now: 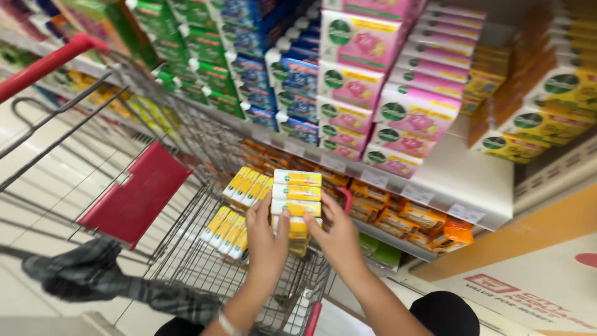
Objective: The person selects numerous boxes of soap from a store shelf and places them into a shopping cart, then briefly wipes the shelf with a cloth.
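At the far left I see the cart's red handle (50, 59), and below it the red child-seat flap (137, 196) hanging against the wire shopping cart (205, 267), with a dark plaid cloth (93, 277) draped over the near rim. Inside the cart, two rows of yellow boxes (239, 208) already lie side by side along the far wall. My left hand (266, 239) is closed around the left side of a stack of yellow boxes (297, 199), thumb across the front, held upright over the basket just right of those rows. My right hand (339, 236) clamps the stack's right side, fingers wrapped behind it, so both hands press it between them. To the right, the white store shelf (460, 180) carries pink boxes (373, 93) above and orange boxes (423, 218) on the lower tier.
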